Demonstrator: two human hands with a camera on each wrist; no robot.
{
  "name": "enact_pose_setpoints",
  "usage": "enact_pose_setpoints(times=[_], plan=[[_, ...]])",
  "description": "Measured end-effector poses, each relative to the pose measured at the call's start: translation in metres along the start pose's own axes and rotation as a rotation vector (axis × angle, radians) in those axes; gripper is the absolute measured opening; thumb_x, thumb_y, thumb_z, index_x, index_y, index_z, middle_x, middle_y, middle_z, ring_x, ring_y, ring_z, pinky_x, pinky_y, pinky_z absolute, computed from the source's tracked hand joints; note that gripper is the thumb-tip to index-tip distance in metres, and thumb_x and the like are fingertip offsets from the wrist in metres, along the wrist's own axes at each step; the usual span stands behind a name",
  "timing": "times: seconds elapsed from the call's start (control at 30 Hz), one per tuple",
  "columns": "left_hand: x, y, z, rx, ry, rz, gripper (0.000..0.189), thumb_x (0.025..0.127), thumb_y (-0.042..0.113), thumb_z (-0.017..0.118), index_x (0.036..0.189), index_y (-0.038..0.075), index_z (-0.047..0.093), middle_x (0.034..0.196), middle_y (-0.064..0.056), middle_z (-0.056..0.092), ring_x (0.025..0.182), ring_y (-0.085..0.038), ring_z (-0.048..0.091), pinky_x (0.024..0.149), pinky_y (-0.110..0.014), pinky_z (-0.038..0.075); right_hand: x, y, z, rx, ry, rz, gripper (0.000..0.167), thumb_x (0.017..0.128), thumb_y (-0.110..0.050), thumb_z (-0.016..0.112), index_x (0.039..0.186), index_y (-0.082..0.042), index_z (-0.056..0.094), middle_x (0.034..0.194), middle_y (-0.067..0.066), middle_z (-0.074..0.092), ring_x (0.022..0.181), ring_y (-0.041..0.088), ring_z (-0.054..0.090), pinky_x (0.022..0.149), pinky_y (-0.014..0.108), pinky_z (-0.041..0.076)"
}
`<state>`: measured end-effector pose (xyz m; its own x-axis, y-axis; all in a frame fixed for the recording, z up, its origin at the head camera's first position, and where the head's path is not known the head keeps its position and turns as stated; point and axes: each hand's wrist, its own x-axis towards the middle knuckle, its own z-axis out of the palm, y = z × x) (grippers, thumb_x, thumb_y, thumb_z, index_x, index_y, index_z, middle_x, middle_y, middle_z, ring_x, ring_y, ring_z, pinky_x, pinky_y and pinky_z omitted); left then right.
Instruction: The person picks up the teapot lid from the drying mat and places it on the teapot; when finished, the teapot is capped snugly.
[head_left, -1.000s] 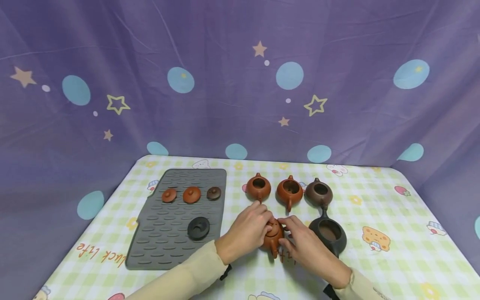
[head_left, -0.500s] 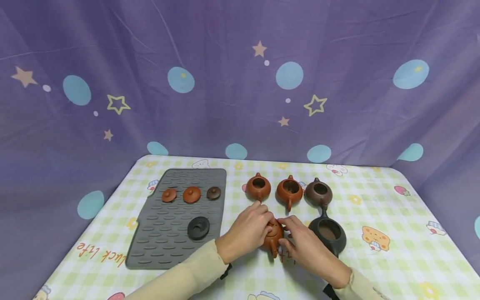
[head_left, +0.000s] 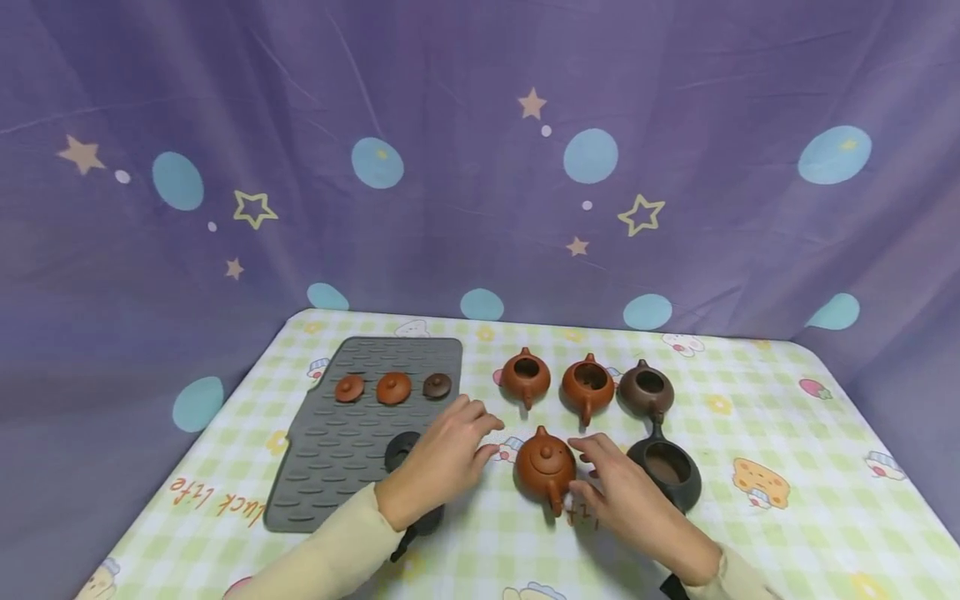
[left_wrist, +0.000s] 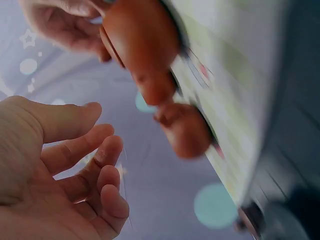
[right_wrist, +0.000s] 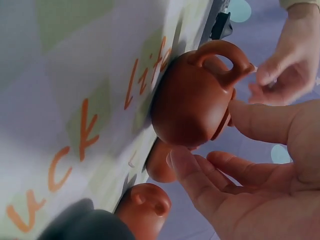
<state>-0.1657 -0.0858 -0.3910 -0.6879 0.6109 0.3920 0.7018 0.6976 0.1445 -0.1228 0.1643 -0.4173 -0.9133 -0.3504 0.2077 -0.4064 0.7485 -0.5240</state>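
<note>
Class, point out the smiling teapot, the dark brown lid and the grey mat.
Smiling teapot [head_left: 546, 470]: head view, on its smiling face.
Dark brown lid [head_left: 437, 384]: head view, on its knob.
Grey mat [head_left: 341, 454]: head view, on its bare ribbed surface.

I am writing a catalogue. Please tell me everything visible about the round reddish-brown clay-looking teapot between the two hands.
This teapot has a smooth body, a short spout on the far side and a looped handle on the near side. Its lid is on; a smiling curve shows near its round knob. It stands upright on the green-and-white checked tablecloth. The left hand is apart from it; whether the right hand touches it, I cannot tell.
</note>
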Motion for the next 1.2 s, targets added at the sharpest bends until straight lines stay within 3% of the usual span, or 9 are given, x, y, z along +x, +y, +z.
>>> enact_pose_setpoints(times=[0.27,0.53,0.7,0.97,1.2], plan=[[-0.046,-0.044,-0.02,0.043,-0.012,-0.156,0.028,0.074,0.011,0.081,0.1,0.01,0.071,0.09,0.002,0.059,0.08,-0.016,0.048,0.07,-0.032,0.044,-0.008,0.001,-0.012,-0.002,0.037,0.004,0.049,0.079,-0.007,0.076,0.124,-0.005,0.057,0.112,0.006,0.056,0.086,0.021,0.064,0.07,0.027,0.052],[-0.075,-0.076,-0.021,0.108,-0.064,-0.255,0.029,0.071,0.008,0.083,0.097,0.008,0.07,0.091,-0.002,0.06,0.085,-0.022,0.052,0.074,-0.038,0.047,-0.019,0.006,-0.027,-0.054,0.075,0.03,0.049,0.079,-0.011,0.077,0.124,-0.01,0.058,0.105,-0.002,0.055,0.086,0.018,0.062,0.069,0.028,0.051],[-0.079,-0.084,-0.016,0.106,-0.065,-0.253,0.028,0.073,0.009,0.082,0.098,0.009,0.07,0.092,-0.002,0.059,0.086,-0.022,0.053,0.075,-0.039,0.047,-0.024,0.01,-0.033,-0.071,0.103,0.018,0.05,0.077,-0.01,0.078,0.123,-0.01,0.059,0.107,-0.002,0.054,0.088,0.017,0.062,0.072,0.03,0.052],[-0.075,-0.084,-0.012,0.077,-0.037,-0.251,0.026,0.072,0.01,0.082,0.095,0.012,0.07,0.091,0.001,0.059,0.087,-0.019,0.053,0.075,-0.038,0.048,-0.028,0.013,-0.037,-0.07,0.121,0.008,0.05,0.077,-0.009,0.078,0.123,-0.009,0.059,0.113,0.002,0.055,0.088,0.018,0.062,0.073,0.03,0.052],[-0.071,-0.082,-0.007,0.059,-0.016,-0.202,0.019,0.073,0.006,0.081,0.088,0.012,0.07,0.084,0.004,0.057,0.083,-0.017,0.052,0.073,-0.036,0.047,-0.032,0.016,-0.04,-0.112,0.149,-0.005,0.049,0.078,-0.011,0.078,0.123,-0.008,0.059,0.113,-0.001,0.055,0.094,0.016,0.06,0.075,0.032,0.051]])
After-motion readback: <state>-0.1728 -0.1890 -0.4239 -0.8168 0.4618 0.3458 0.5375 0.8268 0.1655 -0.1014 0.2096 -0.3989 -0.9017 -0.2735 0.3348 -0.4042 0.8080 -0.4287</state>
